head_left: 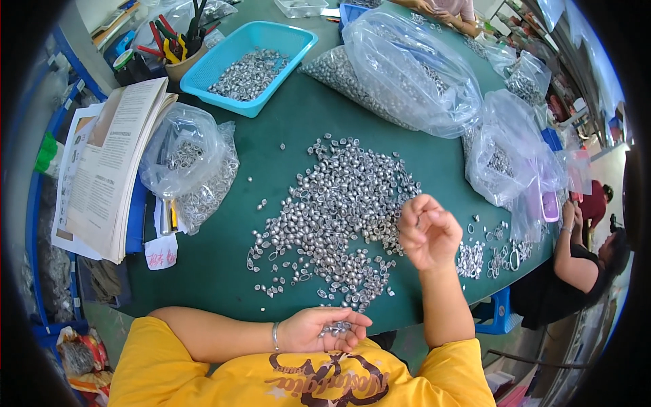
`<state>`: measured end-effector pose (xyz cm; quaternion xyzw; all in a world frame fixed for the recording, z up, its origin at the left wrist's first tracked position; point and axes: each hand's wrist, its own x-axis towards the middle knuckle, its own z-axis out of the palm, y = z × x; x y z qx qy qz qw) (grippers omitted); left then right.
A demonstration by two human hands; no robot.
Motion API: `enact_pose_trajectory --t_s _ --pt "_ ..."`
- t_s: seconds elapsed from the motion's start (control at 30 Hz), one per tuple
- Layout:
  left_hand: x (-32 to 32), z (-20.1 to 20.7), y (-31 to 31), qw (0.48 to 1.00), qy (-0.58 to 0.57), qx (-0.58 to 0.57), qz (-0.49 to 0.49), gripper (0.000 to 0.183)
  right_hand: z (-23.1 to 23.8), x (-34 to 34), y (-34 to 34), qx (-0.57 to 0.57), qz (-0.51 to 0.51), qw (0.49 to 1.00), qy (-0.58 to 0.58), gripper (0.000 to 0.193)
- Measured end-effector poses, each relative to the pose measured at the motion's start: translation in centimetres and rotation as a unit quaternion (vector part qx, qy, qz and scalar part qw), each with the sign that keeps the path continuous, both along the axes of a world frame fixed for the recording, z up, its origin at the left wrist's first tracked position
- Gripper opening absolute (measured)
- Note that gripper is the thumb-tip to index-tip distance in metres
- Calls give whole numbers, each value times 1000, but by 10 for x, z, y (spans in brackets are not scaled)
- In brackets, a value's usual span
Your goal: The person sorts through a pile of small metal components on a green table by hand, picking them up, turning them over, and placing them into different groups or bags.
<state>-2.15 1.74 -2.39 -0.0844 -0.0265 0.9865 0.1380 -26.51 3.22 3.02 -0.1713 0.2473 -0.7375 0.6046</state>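
On the green table (210, 275), silvery oval metal pieces (332, 197) lie heaped beyond the left hand (303, 331), its cupped fingers cradling several; beside the heap's right edge, the right hand (429, 234) curls its fingers, pinching something or not, I can't tell.

The green table (203, 271) bears heaped silvery pieces (339, 197), apparently metal, plus a blue basket (230, 103) and clear plastic bags (413, 74).

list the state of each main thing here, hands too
Left hand, cupped, metal pieces in it
Right hand, raised, fingers curled, contents unclear
Metal pile, spread loose on the table
Blue basket, lidless, partly filled
Large bag, lying, partly filled
Hand tools, handles up in a pot
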Motion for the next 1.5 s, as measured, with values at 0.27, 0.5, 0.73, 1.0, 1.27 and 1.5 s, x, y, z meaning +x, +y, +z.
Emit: enact_pose_trajectory --t_s 0.27,0.5,0.73,1.0,1.27,1.5 --pt "0 1 -2 1000 2 13 5 40 -6 15 -25 126 -44 572 809 8" --pt "-1 1 -2 1000 1 4 1 40 -7 25 -24 112 -45 501 857 7" --pt "-1 1 -2 1000 -1 9 8 40 -6 15 -23 73 -3 698 712 9" --pt "0 2 -2 1000 -3 9 6 41 -4 6 -19 -27 90 864 495 9" --pt "-2 2 -2 1000 2 3 5 41 -8 3 -13 46 99 985 134 18" --pt "-1 2 -1 1000 5 16 16 41 -10 22 -18 -1 -64 581 811 12"
